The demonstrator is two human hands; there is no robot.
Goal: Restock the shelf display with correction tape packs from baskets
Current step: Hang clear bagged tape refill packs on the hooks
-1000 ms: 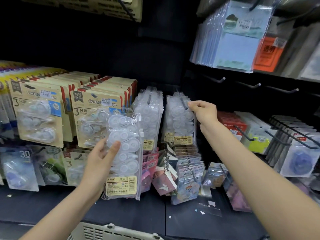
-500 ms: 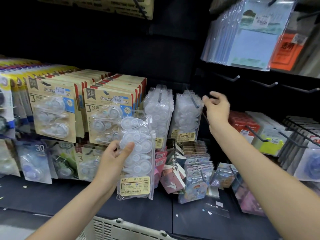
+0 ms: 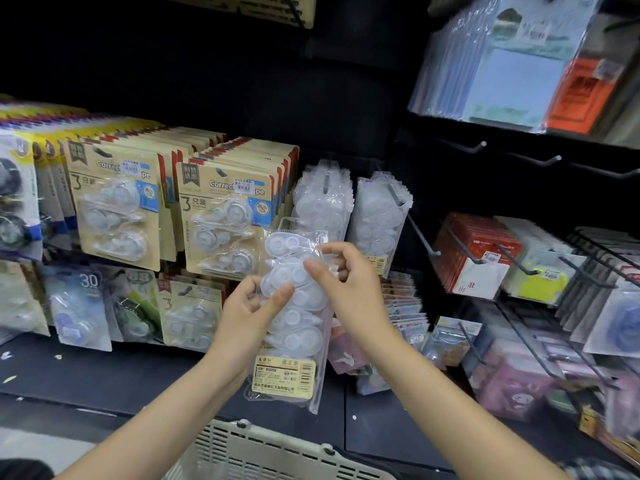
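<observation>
You're gripping the clear correction tape pack [image 3: 294,317] with both hands: left hand [image 3: 247,318] pinching at 9 o'clock, right hand [image 3: 349,285] clamping its upper edge at 3.

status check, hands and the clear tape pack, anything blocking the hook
Left hand grips clear pack mid-body. Right hand pinches its top. Pack off the shelf, not hung. Hook loaded, tip free.

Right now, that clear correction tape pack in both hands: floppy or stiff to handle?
Likely semi-stiff: the clear pack stays upright though the left hand grips only mid-height. Glossy, crinkled film suggests slippery edges. Probably light: the right hand merely pinches its upper part.
</observation>
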